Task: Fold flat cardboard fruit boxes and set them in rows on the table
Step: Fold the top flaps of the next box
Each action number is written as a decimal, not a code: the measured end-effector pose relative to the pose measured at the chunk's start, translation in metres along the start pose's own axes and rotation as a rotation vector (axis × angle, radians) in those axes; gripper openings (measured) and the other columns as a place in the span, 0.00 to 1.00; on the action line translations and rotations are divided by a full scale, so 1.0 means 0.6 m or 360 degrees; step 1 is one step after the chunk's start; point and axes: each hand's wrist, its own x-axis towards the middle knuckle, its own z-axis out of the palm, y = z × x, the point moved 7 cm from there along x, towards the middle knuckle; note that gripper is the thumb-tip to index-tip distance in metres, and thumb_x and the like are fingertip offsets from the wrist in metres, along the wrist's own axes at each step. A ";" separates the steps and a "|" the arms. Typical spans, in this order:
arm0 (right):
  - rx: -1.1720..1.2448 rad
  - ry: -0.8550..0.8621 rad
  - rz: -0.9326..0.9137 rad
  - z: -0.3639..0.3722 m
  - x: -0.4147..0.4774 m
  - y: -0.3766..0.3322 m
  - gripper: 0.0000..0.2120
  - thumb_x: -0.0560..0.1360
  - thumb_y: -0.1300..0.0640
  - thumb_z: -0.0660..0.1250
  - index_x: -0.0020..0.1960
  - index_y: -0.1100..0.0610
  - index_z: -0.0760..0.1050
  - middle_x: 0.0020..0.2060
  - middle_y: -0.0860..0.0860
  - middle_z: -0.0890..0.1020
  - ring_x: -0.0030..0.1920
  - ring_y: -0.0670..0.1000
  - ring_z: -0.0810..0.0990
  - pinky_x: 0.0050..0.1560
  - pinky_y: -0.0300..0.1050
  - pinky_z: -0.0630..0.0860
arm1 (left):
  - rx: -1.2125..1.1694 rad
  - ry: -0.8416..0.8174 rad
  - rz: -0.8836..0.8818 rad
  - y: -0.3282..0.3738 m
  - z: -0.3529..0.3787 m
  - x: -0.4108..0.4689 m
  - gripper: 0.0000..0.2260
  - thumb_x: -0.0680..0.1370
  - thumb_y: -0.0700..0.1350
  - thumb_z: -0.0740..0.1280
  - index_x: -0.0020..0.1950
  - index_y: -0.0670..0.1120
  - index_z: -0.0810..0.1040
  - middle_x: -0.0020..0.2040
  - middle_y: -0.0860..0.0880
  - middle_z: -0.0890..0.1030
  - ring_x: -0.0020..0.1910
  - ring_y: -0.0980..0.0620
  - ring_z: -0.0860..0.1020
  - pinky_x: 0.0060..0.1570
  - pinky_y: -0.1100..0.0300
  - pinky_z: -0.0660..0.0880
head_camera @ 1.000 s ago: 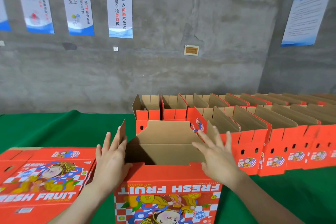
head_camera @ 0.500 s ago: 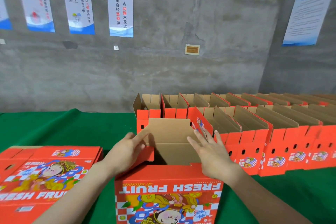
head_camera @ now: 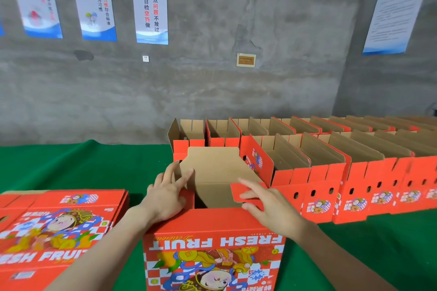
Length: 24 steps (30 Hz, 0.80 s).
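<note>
Half-erected fruit box [head_camera: 212, 250], lower centre of frame, on green table [head_camera: 71, 165]. Left hand [head_camera: 165, 194], fingers near straight, pressing left end flap [head_camera: 186, 198] inward; right hand [head_camera: 267, 205], fingers spread, pushing right flap [head_camera: 236, 190]. Probably light, stiff board; best handled at flap edges, near scores.
</note>
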 end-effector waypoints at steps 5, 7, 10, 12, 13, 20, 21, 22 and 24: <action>0.0012 0.0260 0.0022 -0.015 0.002 0.003 0.07 0.77 0.64 0.64 0.44 0.59 0.80 0.38 0.46 0.83 0.42 0.42 0.80 0.44 0.44 0.76 | -0.0471 0.0263 0.0288 0.008 -0.025 -0.014 0.43 0.73 0.40 0.67 0.74 0.63 0.41 0.66 0.50 0.61 0.64 0.47 0.63 0.65 0.51 0.65; 0.0080 0.0316 0.0068 -0.019 -0.002 0.009 0.07 0.77 0.65 0.63 0.46 0.59 0.79 0.35 0.46 0.81 0.39 0.43 0.80 0.41 0.42 0.75 | -0.0668 0.0419 0.0339 0.008 -0.041 -0.023 0.43 0.72 0.37 0.68 0.75 0.65 0.48 0.59 0.52 0.67 0.57 0.52 0.68 0.60 0.58 0.67; 0.0193 0.0426 0.0100 -0.029 -0.007 0.013 0.05 0.78 0.63 0.63 0.51 0.57 0.76 0.40 0.46 0.78 0.44 0.41 0.76 0.44 0.32 0.72 | -0.0781 0.0603 0.0372 0.011 -0.056 -0.034 0.29 0.72 0.32 0.65 0.66 0.58 0.67 0.54 0.52 0.73 0.52 0.52 0.74 0.53 0.58 0.71; 0.0282 0.0403 0.0175 -0.028 -0.006 0.020 0.06 0.79 0.61 0.62 0.55 0.55 0.74 0.49 0.46 0.76 0.51 0.40 0.75 0.51 0.31 0.71 | -0.0633 0.0574 0.0409 0.018 -0.055 -0.038 0.16 0.71 0.31 0.62 0.52 0.50 0.76 0.49 0.50 0.76 0.48 0.49 0.76 0.50 0.55 0.73; 0.0309 0.0347 0.0235 -0.024 -0.005 0.024 0.08 0.80 0.58 0.60 0.59 0.54 0.73 0.53 0.45 0.75 0.54 0.40 0.74 0.55 0.34 0.70 | -0.0564 0.0513 0.0408 0.021 -0.051 -0.038 0.12 0.71 0.33 0.60 0.43 0.48 0.76 0.45 0.50 0.76 0.46 0.48 0.76 0.49 0.55 0.73; 0.0163 -0.0260 0.0529 0.013 0.016 0.046 0.23 0.81 0.45 0.56 0.74 0.49 0.63 0.75 0.47 0.60 0.75 0.44 0.52 0.72 0.42 0.50 | -0.0301 0.0297 0.0272 0.024 -0.033 -0.028 0.14 0.75 0.56 0.67 0.36 0.47 0.74 0.40 0.53 0.71 0.40 0.53 0.73 0.42 0.58 0.70; 0.0070 -0.0310 0.0554 0.015 0.023 0.046 0.25 0.80 0.45 0.59 0.74 0.50 0.62 0.75 0.48 0.60 0.76 0.46 0.52 0.73 0.45 0.51 | -0.0320 0.0289 0.0239 0.025 -0.034 -0.027 0.14 0.72 0.57 0.70 0.36 0.48 0.73 0.40 0.54 0.71 0.40 0.53 0.72 0.40 0.60 0.68; -0.0044 -0.0341 0.0568 0.016 0.031 0.045 0.27 0.78 0.45 0.62 0.74 0.50 0.62 0.74 0.49 0.61 0.75 0.48 0.52 0.73 0.46 0.52 | -0.0361 0.0270 0.0196 0.023 -0.033 -0.025 0.15 0.70 0.57 0.72 0.38 0.49 0.72 0.42 0.55 0.72 0.43 0.53 0.73 0.41 0.61 0.68; -0.0230 -0.0385 0.0605 0.018 0.045 0.042 0.31 0.74 0.44 0.67 0.74 0.50 0.62 0.72 0.50 0.63 0.74 0.51 0.54 0.71 0.47 0.55 | -0.0284 0.0184 0.0050 0.011 -0.021 -0.019 0.20 0.69 0.62 0.72 0.52 0.51 0.74 0.55 0.53 0.73 0.59 0.49 0.72 0.57 0.57 0.68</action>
